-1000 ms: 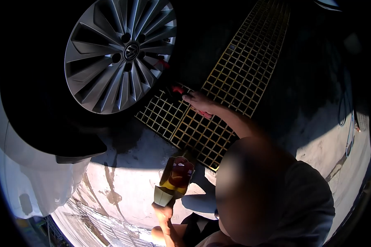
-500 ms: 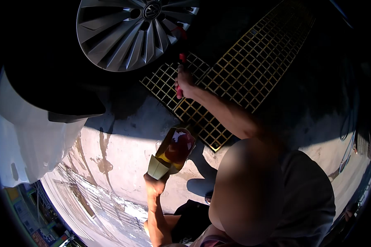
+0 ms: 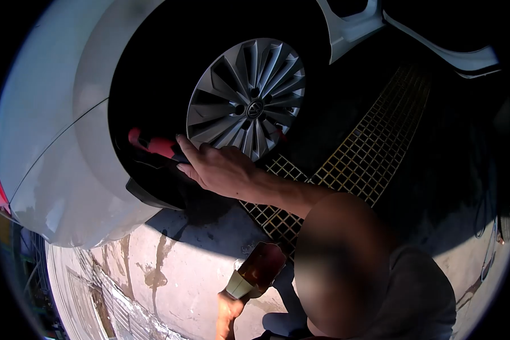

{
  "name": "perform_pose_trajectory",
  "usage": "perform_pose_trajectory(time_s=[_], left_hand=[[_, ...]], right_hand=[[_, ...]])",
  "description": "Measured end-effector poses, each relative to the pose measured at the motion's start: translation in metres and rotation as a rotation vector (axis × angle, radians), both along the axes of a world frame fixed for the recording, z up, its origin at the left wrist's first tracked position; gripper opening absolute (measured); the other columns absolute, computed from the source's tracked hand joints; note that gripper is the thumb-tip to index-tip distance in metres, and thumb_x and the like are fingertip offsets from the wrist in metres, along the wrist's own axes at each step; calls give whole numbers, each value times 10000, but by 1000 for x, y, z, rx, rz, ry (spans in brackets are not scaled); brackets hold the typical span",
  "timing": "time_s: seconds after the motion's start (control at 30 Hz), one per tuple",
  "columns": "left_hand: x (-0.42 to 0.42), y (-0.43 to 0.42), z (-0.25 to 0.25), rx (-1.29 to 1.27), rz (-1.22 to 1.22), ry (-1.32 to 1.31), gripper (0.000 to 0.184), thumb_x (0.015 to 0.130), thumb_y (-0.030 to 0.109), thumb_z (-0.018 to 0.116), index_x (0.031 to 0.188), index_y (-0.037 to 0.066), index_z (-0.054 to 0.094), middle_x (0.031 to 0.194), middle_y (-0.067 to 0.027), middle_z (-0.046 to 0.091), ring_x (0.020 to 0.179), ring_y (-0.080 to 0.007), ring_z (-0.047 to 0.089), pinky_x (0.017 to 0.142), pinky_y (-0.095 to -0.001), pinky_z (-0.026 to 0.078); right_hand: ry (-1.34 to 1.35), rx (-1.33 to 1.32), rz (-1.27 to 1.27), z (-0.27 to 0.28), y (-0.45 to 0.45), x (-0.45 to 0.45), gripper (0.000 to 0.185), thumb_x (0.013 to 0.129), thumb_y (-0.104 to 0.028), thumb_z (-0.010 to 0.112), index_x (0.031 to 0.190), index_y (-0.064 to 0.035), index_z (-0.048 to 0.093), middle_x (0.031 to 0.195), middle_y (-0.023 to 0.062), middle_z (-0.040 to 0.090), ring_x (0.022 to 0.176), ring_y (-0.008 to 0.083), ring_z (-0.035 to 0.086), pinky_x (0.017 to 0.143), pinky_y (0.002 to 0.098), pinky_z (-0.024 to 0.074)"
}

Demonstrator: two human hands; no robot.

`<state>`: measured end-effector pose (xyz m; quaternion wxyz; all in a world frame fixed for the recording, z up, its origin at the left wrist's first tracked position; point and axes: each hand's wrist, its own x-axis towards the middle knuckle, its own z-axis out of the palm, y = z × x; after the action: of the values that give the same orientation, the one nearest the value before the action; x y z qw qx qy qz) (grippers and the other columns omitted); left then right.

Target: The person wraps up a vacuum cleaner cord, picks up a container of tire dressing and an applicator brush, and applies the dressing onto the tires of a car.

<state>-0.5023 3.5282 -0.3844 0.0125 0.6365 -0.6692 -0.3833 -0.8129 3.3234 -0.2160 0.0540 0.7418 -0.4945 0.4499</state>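
Observation:
My right hand (image 3: 215, 167) reaches left across the lower part of the silver wheel (image 3: 255, 109). Its thumb and fingers close on a red-and-black handled tool (image 3: 161, 147), which lies over the dark wheel arch; the tool's far end is hard to make out. Lower down, my left hand (image 3: 232, 305) grips the pale lower end of a cut-open container (image 3: 263, 266). Its inside looks dark red, and the contents cannot be told clearly.
The white car body (image 3: 68, 141) curves down the left side, with a dark flap (image 3: 147, 195) below the arch. A yellowish floor grating (image 3: 374, 141) runs behind my right arm. Pale, stained concrete (image 3: 153, 272) lies below. A blurred rounded shape fills the lower right centre.
My right hand has moved left with the tool, from over the grating to the wheel arch. The view has shifted, showing more of the car. My left hand still holds the container.

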Motion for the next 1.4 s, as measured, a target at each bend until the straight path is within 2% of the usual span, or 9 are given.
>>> perform_pose_trajectory(time_s=[0.2,0.27,0.5,0.73,0.9,0.97,1.1,1.23,1.4], left_hand=[[3,-3,2,35,51,8,465,813,305,873,1140,5,737,1068,-168,795,981,-211,761,820,-374,585],[1,-4,2,15,48,7,470,811,304,877,1142,1,737,1070,-168,795,981,-209,759,822,-372,585],[-14,-7,15,-34,75,7,489,805,299,890,1148,-14,736,1077,-167,796,980,-202,753,830,-363,584],[4,0,-10,-17,89,102,470,818,292,900,1138,-10,734,1041,-146,799,920,-185,744,797,-342,580],[12,-1,-20,14,84,64,397,806,262,876,1049,-21,740,982,-150,794,875,-187,738,776,-350,579],[-6,0,1,5,113,49,366,755,219,886,971,-41,746,965,-170,797,869,-204,748,779,-366,585],[13,5,-21,-2,164,55,353,756,215,885,964,-34,747,961,-165,796,863,-206,747,777,-369,585],[12,6,-31,-16,141,55,355,790,206,874,1021,-29,743,991,-149,794,883,-188,734,795,-354,581],[-1,2,-5,9,65,32,386,855,183,851,1155,-26,729,1068,-118,787,945,-156,707,842,-324,572]], right_hand=[[-84,293,-149,103,3,-113,583,1097,-382,524,1439,91,508,709,206,716,640,384,733,608,470,610],[-166,-25,-375,74,-31,-178,522,1097,-446,525,1392,-17,557,703,171,709,574,357,711,499,418,536],[-702,510,-707,-51,-30,-276,546,1093,-488,439,1292,13,525,956,307,715,737,442,740,610,486,625],[-1025,745,-613,-150,5,-307,540,1082,-544,506,1169,-17,592,695,69,575,520,196,577,485,373,492],[-569,333,-466,1,35,-279,719,1075,-601,499,1601,-116,429,628,20,512,501,111,530,442,327,447],[115,-571,-411,2,-29,-320,622,1068,-499,578,1597,-199,448,855,99,680,614,205,661,483,354,498],[608,-321,-697,52,-17,-304,667,1003,-409,696,1584,-212,435,1216,197,726,926,366,764,689,446,605],[569,-301,-758,-16,-37,-357,589,1043,-421,630,1586,-283,451,841,76,615,639,268,679,583,422,602],[456,433,-1024,-130,12,-398,514,1113,-372,481,1608,-247,418,999,145,698,774,339,737,686,510,611]])
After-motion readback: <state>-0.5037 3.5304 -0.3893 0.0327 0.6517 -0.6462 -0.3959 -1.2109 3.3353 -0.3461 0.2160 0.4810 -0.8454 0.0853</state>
